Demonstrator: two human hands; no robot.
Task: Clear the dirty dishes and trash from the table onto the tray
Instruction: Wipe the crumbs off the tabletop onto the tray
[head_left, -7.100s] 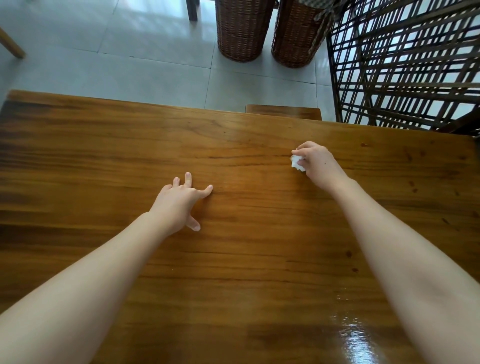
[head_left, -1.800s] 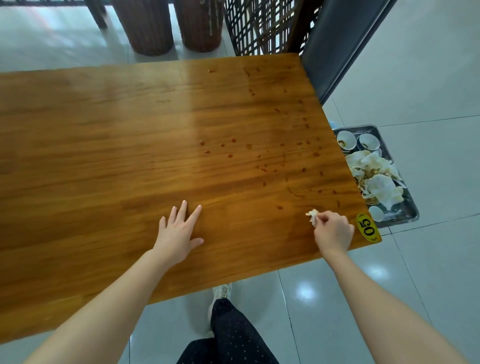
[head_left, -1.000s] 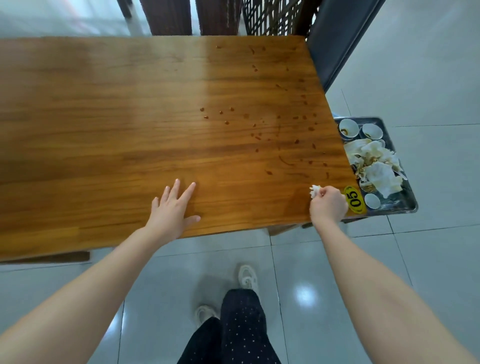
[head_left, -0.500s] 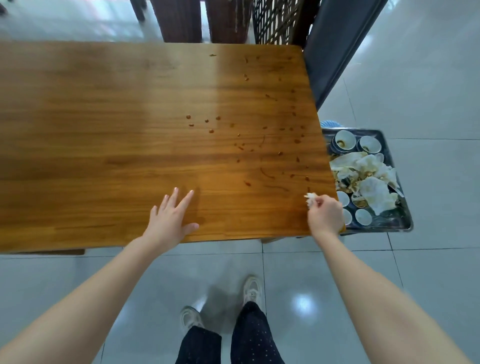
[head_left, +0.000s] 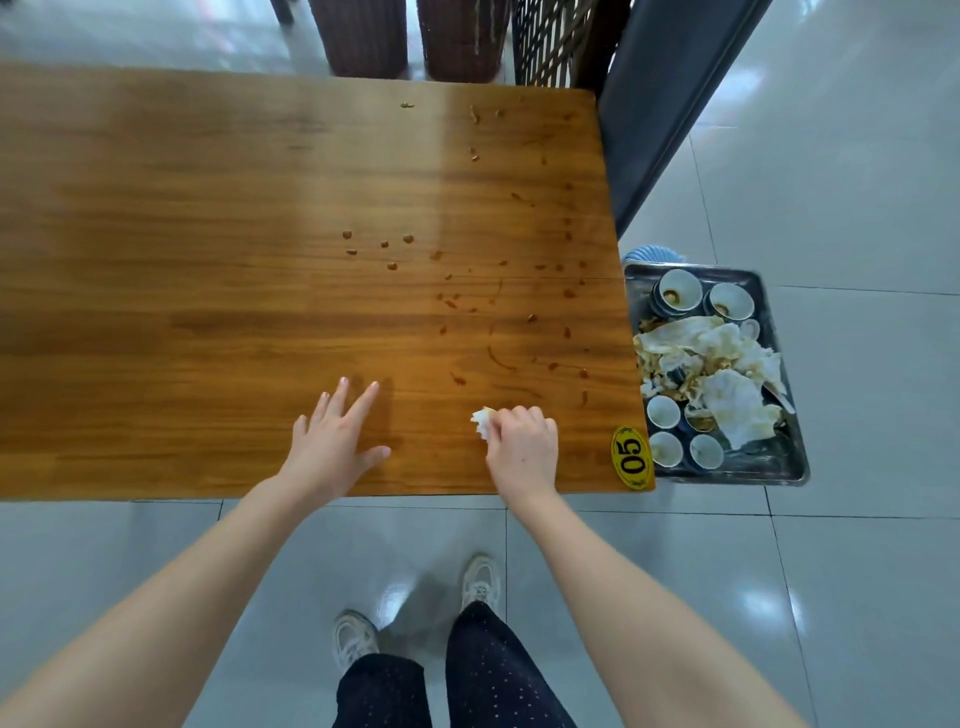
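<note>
The right hand pinches a tissue wad; the tray lies to its right, farther from the flat, empty left hand.

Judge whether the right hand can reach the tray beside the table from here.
Probably yes: the right hand, holding a tissue, is near the table corner, and the tray sits just past that edge, lower down, with nothing between.

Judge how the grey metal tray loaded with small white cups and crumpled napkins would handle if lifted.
The grey metal tray looks rigid, so it likely lifts flat without sagging. The small white cups stand loose, so they would probably slide or clink if it tilts. The crumpled napkins piled on top look light and could slip off.
</note>
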